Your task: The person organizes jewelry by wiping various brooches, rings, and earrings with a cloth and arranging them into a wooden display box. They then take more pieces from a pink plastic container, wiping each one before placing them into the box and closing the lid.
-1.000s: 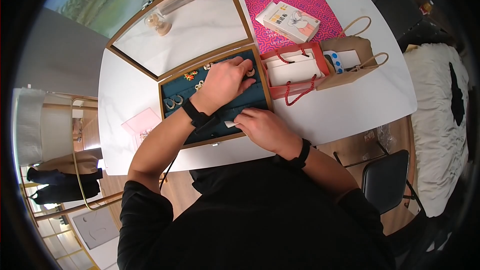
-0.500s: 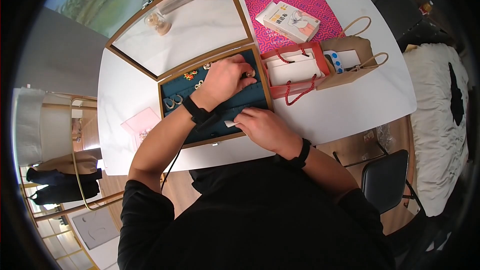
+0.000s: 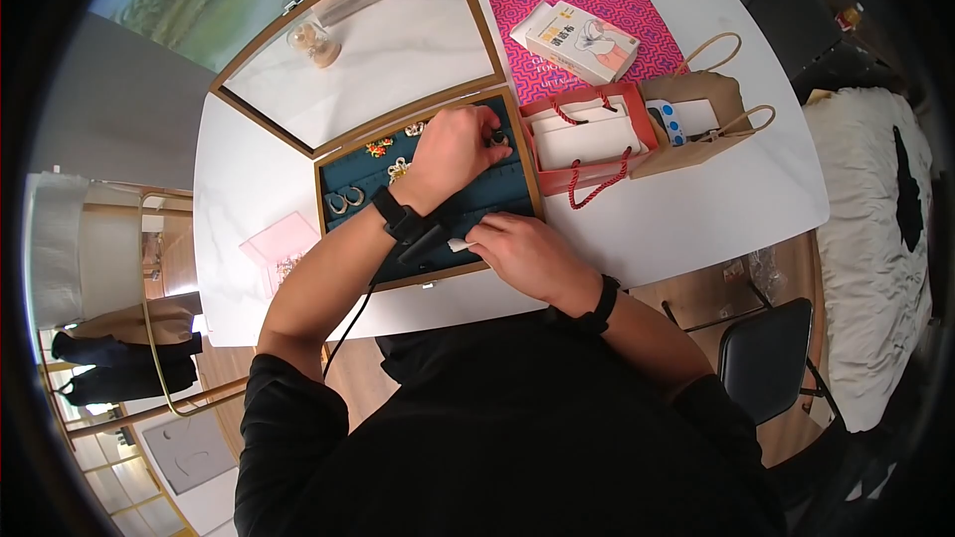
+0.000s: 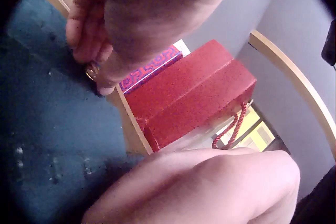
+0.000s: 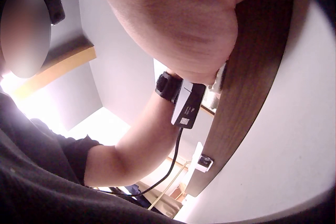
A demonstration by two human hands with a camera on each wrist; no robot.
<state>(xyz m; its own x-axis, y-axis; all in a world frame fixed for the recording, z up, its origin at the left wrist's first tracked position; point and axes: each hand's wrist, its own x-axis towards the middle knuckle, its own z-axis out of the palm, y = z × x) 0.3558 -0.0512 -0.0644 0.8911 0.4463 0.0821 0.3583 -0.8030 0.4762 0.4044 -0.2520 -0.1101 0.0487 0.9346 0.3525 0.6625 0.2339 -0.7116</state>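
In the head view a jewelry box (image 3: 317, 201) with a dark teal lining lies on the white table, its glass lid (image 3: 373, 65) tipped back. Over its far right corner, my left hand (image 3: 450, 154) pinches a small gold earring (image 4: 91, 71) between thumb and fingers, close to the lining. My right hand (image 3: 527, 254) is at the box's front right edge and grips a white cloth (image 3: 459, 246), a corner of which sticks out. Hoop earrings (image 3: 338, 205), a red and gold flower piece (image 3: 379, 148) and a pearly gold piece (image 3: 398, 170) sit in the rows.
Right of the box stand a red paper bag (image 3: 545, 179) with rope handles and a brown paper bag (image 3: 686, 161). Behind them a white carton (image 3: 587, 45) lies on a pink patterned sheet (image 3: 637, 5). A pink case (image 3: 267, 239) is at the left; a black chair (image 3: 766, 363) is beside the table.
My left hand has shifted slightly right and its wrist has turned, uncovering more of the pearly gold piece. The earring has turned a little in its fingers. My right hand stays in place with the cloth.
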